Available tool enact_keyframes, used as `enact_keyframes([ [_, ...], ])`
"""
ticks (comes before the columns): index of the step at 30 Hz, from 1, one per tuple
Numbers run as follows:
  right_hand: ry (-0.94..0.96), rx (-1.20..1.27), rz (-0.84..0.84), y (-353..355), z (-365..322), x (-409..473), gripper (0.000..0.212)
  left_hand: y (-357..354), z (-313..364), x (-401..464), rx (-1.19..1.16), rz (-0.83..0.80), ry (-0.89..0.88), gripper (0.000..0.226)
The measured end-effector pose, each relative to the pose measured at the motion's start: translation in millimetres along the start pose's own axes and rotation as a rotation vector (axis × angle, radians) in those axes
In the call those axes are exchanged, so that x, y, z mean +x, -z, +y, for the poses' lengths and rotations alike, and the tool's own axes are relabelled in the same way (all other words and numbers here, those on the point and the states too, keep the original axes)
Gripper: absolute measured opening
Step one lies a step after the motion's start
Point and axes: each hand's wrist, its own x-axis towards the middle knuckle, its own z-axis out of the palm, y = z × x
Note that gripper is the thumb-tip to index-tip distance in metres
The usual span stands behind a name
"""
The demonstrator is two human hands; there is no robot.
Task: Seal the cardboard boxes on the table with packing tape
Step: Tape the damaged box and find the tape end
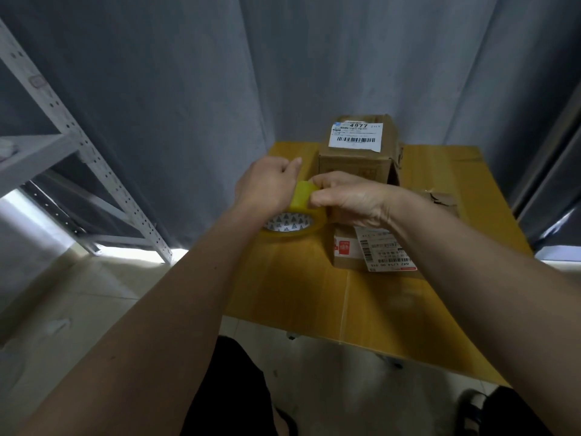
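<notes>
A roll of yellowish packing tape (294, 226) with a white printed core lies flat at the left of the yellow table (298, 284). A strip of tape (302, 196) rises from the roll. My left hand (267, 184) holds the strip's left side with curled fingers. My right hand (345, 196) pinches its upper right edge. A tall cardboard box (356, 165) with a white barcode label stands at the back of the table. A flat cardboard box (349, 253) with a shipping label lies under my right forearm, partly hidden.
A grey metal shelving rack (63, 143) stands at the left on the tiled floor. Grey curtains (220, 73) hang behind the table. My dark-clothed knees sit below the table's near edge.
</notes>
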Motion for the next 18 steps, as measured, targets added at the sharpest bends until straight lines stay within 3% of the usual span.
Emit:
enact_keyframes([
  [9,0.049,-0.136,0.124,0.0,7.5,-0.9,0.021,-0.1,0.7,0.9,0.032,-0.008,0.006,0.046],
  [13,0.029,0.052,-0.011,-0.9,9.7,-2.2,0.028,0.1,0.0,1.1,0.038,-0.027,-0.021,0.048],
  [15,0.015,0.037,0.004,-1.0,9.3,-0.8,0.037,-0.6,0.0,0.9,0.029,-0.031,-0.022,0.047],
  [18,0.013,0.019,0.041,2.3,9.4,1.5,0.033,-0.2,-1.8,2.5,0.008,-0.043,-0.012,0.046],
])
